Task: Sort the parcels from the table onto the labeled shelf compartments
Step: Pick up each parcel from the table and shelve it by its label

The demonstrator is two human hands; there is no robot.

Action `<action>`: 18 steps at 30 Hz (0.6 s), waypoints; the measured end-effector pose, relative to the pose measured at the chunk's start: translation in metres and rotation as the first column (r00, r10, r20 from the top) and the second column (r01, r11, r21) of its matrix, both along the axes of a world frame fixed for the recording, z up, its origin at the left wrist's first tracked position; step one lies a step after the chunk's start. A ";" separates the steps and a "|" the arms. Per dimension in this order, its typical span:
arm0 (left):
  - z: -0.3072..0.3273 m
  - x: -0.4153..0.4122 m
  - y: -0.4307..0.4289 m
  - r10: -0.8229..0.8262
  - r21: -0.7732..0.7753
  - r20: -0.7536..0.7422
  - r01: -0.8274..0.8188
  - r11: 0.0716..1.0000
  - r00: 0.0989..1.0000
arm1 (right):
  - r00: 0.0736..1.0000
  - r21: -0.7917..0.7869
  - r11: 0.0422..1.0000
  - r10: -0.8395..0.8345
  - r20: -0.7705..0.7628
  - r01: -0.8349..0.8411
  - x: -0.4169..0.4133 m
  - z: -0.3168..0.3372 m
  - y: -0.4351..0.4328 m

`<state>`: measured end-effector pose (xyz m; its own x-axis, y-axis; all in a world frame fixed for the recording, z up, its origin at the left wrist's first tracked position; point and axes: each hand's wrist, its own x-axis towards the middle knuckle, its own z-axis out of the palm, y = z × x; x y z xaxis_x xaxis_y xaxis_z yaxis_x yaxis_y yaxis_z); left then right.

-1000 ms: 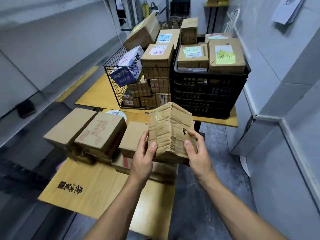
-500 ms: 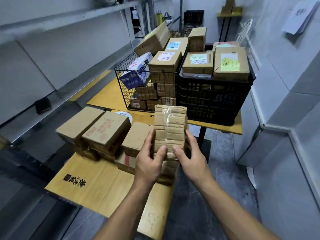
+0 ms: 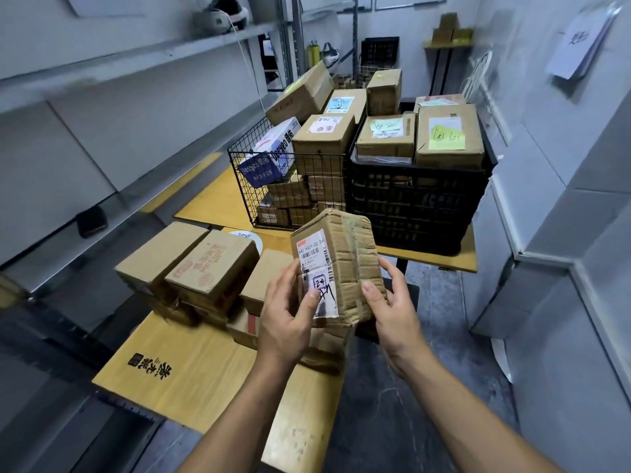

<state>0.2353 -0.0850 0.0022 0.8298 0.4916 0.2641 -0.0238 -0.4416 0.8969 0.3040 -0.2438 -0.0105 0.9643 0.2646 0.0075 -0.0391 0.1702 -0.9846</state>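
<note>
Hold parcel (image 3: 336, 268) in both hands near frame centre, lifted clear of the counter (image 3: 191, 380), upright, label (image 3: 316, 268) facing the camera. Left hand (image 3: 290, 322) curled round the 8 o'clock corner, thumb pressed on the lower label. Right hand (image 3: 392, 308) cupped against the 4 o'clock side, thumb on the front face, fingers behind and hidden. Judge as light: carried high on thumbs and fingers alone. Judge as soft rather than stiff: creased, dented cardboard with rounded corners and ribbed faces. Expect give under pressure. Expect a slick surface along the clear tape (image 3: 355, 254). Take hold across the narrow sides at 3 and 9 o'clock, palms on bare cardboard, off the tape. Avoid squeezing front and back faces. Shift the left thumb off the handwritten mark before reading the compartment; reads as a boxed "24", not certain. Look for the shelf (image 3: 143, 59) at 10 o'clock, well apart; cannot read any compartment labels there. Note further boxes (image 3: 211, 264) stacked on the counter at 9 o'clock of the parcel, and a full wire basket (image 3: 290, 186) and black crate (image 3: 416, 206) at 12 o'clock.
</note>
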 end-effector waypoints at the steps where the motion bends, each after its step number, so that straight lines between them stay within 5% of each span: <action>1: -0.001 0.000 0.001 0.018 0.012 -0.025 -0.017 1.000 1.000 | 1.000 0.043 0.999 0.007 -0.027 -0.006 0.000 0.001 0.000; 8: -0.006 -0.005 -0.001 -0.024 -0.257 0.045 0.034 0.966 0.999 | 0.988 0.147 0.984 0.117 -0.105 -0.101 0.002 0.003 -0.002; 18: -0.001 -0.021 0.010 0.107 -0.144 0.052 -0.098 0.985 0.993 | 0.964 -0.324 0.945 0.050 0.261 0.039 -0.009 0.019 0.003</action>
